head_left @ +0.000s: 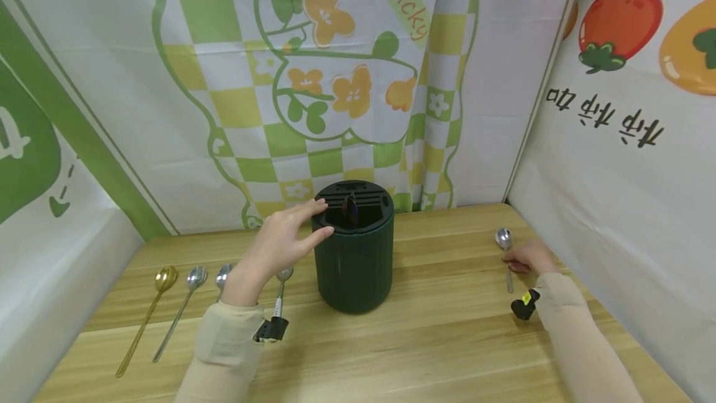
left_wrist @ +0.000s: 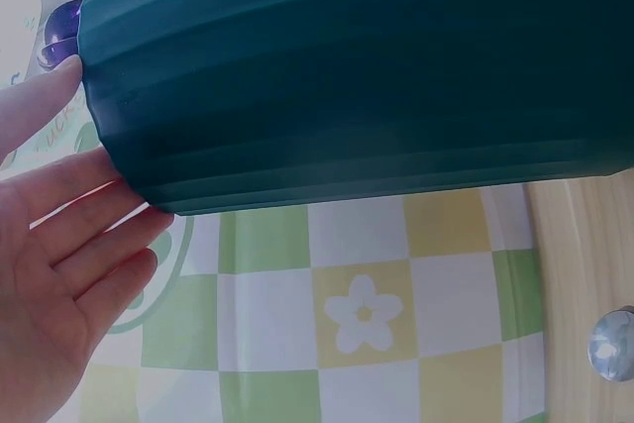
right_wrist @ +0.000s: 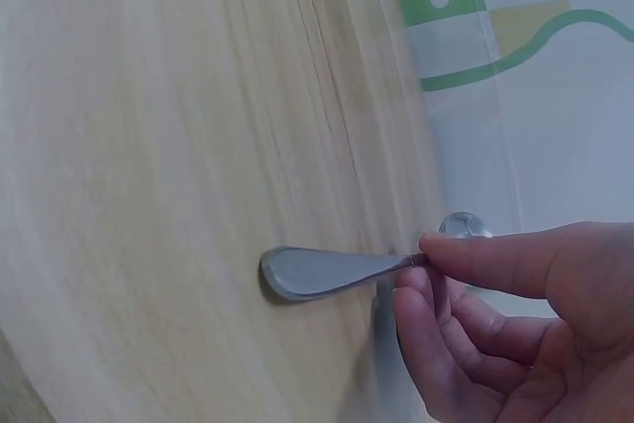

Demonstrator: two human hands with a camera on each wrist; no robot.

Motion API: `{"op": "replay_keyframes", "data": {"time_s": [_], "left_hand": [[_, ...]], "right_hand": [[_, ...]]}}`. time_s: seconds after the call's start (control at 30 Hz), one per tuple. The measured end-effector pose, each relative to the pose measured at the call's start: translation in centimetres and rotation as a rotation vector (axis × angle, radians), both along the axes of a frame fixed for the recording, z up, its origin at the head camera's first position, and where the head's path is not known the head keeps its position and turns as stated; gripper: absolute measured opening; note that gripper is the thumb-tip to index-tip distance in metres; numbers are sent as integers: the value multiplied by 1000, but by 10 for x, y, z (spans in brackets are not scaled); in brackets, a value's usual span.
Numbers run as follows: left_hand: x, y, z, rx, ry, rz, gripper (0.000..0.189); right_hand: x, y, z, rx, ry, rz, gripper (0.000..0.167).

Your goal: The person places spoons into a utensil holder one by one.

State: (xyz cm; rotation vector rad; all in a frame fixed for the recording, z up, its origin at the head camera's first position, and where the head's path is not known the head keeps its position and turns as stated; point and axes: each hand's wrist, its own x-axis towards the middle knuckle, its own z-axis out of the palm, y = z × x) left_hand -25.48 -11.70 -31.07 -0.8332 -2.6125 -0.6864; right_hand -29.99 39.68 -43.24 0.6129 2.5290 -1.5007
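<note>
- Right hand [head_left: 532, 257] pinches the spoon's [head_left: 504, 239] handle; long axis front-to-back, bowl pointing away beyond the grip.
- Left hand [head_left: 279, 235], spread wide, touches green holder [head_left: 355, 273].

Bright light with soft shadows

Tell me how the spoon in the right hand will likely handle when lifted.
The spoon looks metallic, so it is probably stiff. Its shiny surface suggests it could slip. The right hand pinches the slim handle, so the wider bowl might swing.
</note>
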Motion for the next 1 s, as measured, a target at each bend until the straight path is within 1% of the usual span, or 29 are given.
{"op": "replay_keyframes", "data": {"time_s": [0.2,0.37,0.63,0.7,0.83,0.9,1.0], "left_hand": [[1,0,0,1,1,1,56],[0,1,0,6,5,-3,56],[-1,0,-1,3,16,-5,56],[-1,1,-1,3,17,-5,56],[0,1,-1,4,18,-6,56],[0,1,-1,3,16,-5,56],[0,0,-1,1,11,-5,56]], "right_hand": [[-5,-1,-1,39,3,0,12],[-3,-5,1,87,15,21,12],[-1,-12,6,80,64,47,11],[-1,-13,8,111,72,64,13],[0,-17,14,208,107,113,18],[1,-19,18,229,130,127,19],[0,-23,23,233,159,131,20]]}}
